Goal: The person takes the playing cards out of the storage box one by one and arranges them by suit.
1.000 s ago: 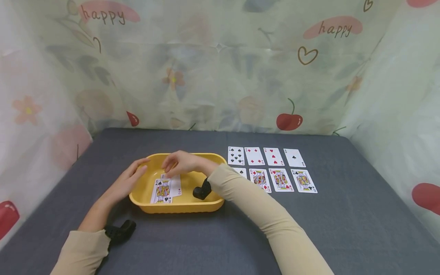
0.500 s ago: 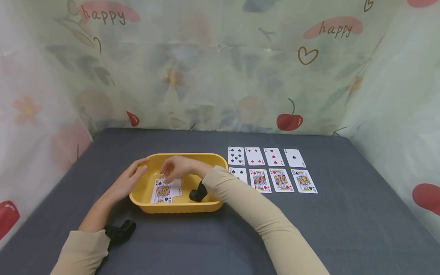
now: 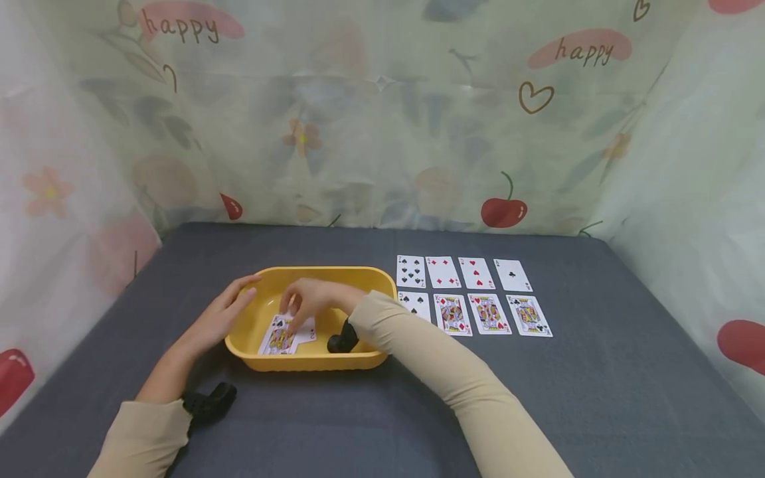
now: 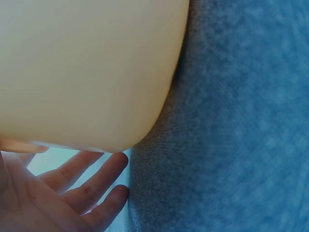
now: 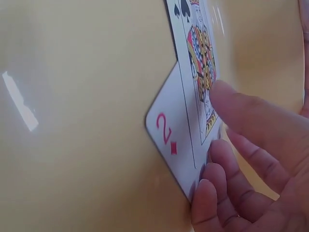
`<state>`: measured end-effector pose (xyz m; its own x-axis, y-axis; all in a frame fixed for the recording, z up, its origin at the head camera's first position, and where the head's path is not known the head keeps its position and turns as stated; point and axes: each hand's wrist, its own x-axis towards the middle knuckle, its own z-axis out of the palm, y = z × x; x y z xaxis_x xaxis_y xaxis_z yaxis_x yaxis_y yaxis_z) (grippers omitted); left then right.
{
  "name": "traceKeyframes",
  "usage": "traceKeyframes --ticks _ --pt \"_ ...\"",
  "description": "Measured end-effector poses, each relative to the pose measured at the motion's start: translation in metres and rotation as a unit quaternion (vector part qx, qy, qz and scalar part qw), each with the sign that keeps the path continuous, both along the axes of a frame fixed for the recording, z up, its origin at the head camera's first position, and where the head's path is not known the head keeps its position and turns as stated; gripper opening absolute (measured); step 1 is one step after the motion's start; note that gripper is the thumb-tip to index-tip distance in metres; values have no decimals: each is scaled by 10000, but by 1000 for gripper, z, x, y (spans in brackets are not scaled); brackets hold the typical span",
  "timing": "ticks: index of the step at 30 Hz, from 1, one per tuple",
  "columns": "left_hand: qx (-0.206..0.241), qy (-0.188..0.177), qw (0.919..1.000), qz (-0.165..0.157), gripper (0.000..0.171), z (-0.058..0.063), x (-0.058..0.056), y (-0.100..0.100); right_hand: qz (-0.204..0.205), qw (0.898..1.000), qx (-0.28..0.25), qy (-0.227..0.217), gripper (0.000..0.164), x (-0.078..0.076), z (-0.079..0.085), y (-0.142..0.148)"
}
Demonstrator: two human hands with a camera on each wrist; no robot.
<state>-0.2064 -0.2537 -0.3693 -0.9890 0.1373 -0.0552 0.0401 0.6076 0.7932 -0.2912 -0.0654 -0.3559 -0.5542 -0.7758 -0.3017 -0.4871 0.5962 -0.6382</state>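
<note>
In the head view a yellow plastic tray (image 3: 317,362) holds two overlapping playing cards: the king of spades (image 3: 277,338) over the two of diamonds (image 3: 307,332). My right hand (image 3: 312,299) reaches into the tray. In the right wrist view its thumb presses the face of the king, with the curled fingers at the cards' edge, pinching the king. A corner of the two sticks out from beneath. My left hand (image 3: 220,315) rests against the tray's left side, its fingers (image 4: 89,191) loosely extended along the outer wall in the left wrist view.
Right of the tray, several face-up cards lie in two rows, including a seven of spades (image 3: 411,271), an ace of clubs (image 3: 512,275) and a king of clubs (image 3: 529,315). Dark grey cloth (image 3: 597,372) covers the table. A patterned curtain (image 3: 382,119) stands behind.
My right hand has lowered onto the cards, and the king of spades has shifted slightly towards me and tilted. The left hand and the tray have stayed still.
</note>
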Motion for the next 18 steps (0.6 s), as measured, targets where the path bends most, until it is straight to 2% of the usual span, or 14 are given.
traceKeyframes --ticks 7,12,18 --pt "16 35 10000 -34 59 0 0 0 -25 9998 126 -116 33 4 1 -2" --pt "47 32 10000 -53 59 -1 0 -1 -131 9998 -29 -178 34 6 3 -4" --pt "84 54 9999 -56 57 -1 -1 -2 -276 9962 -361 -746 33 6 7 -3"
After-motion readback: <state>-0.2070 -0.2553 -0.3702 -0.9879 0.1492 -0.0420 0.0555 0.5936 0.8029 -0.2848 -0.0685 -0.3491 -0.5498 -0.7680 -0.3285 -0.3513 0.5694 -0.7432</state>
